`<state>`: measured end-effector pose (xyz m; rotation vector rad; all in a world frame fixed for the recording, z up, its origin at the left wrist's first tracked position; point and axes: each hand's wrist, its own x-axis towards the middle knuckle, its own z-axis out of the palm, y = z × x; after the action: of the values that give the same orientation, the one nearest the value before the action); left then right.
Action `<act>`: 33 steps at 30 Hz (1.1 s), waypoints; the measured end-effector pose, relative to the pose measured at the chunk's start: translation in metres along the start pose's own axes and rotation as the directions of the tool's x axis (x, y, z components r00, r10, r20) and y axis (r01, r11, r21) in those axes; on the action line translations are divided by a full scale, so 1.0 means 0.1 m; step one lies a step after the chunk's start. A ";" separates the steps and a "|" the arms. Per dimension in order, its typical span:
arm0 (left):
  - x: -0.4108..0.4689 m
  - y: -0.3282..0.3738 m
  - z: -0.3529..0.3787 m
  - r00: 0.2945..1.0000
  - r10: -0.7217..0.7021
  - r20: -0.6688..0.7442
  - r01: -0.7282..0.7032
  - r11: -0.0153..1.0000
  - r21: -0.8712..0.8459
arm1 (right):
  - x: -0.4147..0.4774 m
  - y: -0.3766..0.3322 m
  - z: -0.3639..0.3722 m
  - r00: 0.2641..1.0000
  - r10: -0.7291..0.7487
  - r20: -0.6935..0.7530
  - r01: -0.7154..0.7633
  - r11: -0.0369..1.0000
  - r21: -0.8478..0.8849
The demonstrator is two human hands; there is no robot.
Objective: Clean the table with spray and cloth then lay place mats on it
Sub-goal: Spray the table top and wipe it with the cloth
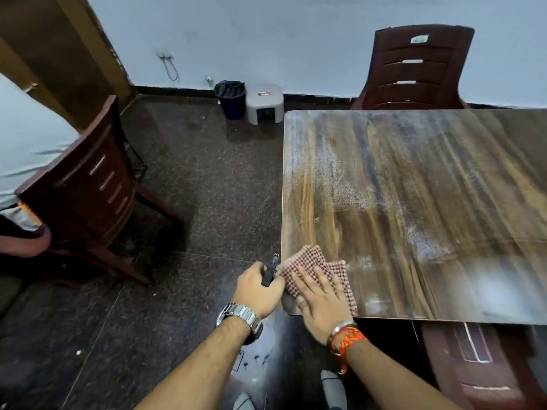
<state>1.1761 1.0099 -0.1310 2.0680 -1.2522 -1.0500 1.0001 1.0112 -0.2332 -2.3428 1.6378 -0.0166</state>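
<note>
A wooden table fills the right half of the view, its top streaked with whitish spray patches. A red-and-white checked cloth lies on the table's near left corner. My right hand presses flat on the cloth, fingers spread. Just off the table's left edge, my left hand is closed around a spray bottle; its dark nozzle sticks up past my fingers and its pale body hangs below my wrist. No place mats are in view.
A brown plastic chair stands behind the table, another to the left on the dark floor, a third tucked under the near edge. A dark bin and grey stool sit by the wall. A person sits at far left.
</note>
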 end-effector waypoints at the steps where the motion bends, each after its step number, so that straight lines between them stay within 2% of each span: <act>1: 0.05 0.01 -0.03 1.000 0.016 0.016 -0.016 1.000 -0.004 | -0.03 0.04 -0.01 0.997 0.073 -0.022 -0.073 0.997 0.006; 3: 0.13 0.04 -0.08 0.998 0.040 0.057 -0.039 0.999 -0.023 | -0.11 0.18 -0.06 0.950 0.301 -0.078 -0.301 0.953 0.019; 6: 0.23 0.07 -0.12 0.991 0.077 0.109 -0.076 0.997 -0.015 | -0.23 0.38 -0.11 0.754 0.650 -0.095 -0.639 0.759 0.124; 8: 0.31 0.10 -0.12 0.986 0.091 0.137 -0.091 0.996 -0.002 | -0.18 0.30 -0.14 0.636 0.769 -0.070 -0.748 0.636 0.192; 9: 0.34 0.12 -0.12 0.985 0.088 0.147 -0.089 0.996 -0.005 | -0.13 0.20 -0.15 0.603 0.794 -0.071 -0.770 0.603 0.207; 10: 0.40 0.15 -0.10 0.983 0.088 0.163 -0.087 0.996 -0.016 | -0.06 0.07 -0.16 0.602 0.793 -0.090 -0.768 0.606 0.208; 11: 0.46 0.18 -0.09 0.979 0.091 0.180 -0.086 0.996 -0.032 | 0.00 -0.07 -0.17 0.649 0.752 -0.118 -0.728 0.658 0.192; 14: 0.70 0.30 -0.06 0.969 0.116 0.219 -0.109 0.993 -0.045 | 0.13 -0.48 -0.09 0.877 0.465 -0.120 -0.458 0.885 0.081; 16: 0.91 0.40 -0.06 0.968 0.129 0.216 -0.121 0.991 -0.052 | 0.21 -0.63 0.00 0.926 0.364 -0.102 -0.362 0.931 0.042; 21: 1.39 0.64 -0.16 0.969 0.176 0.173 -0.181 0.983 0.013 | 0.46 -0.59 0.00 0.935 0.335 -0.120 -0.336 0.942 0.014; 25: 1.85 0.87 -0.23 0.971 0.191 0.147 -0.199 0.979 0.043 | 1.04 -0.48 -0.19 0.925 0.366 -0.096 -0.362 0.930 0.057; 33: 2.69 1.17 -0.23 0.956 0.186 0.229 -0.207 0.976 0.071 | 2.29 -0.27 -0.38 0.867 0.492 -0.080 -0.479 0.867 0.140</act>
<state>1.2112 0.7176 -0.1277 1.8846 -1.6111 -1.1718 1.0998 0.7998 -0.2252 -1.8112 2.1777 -0.1395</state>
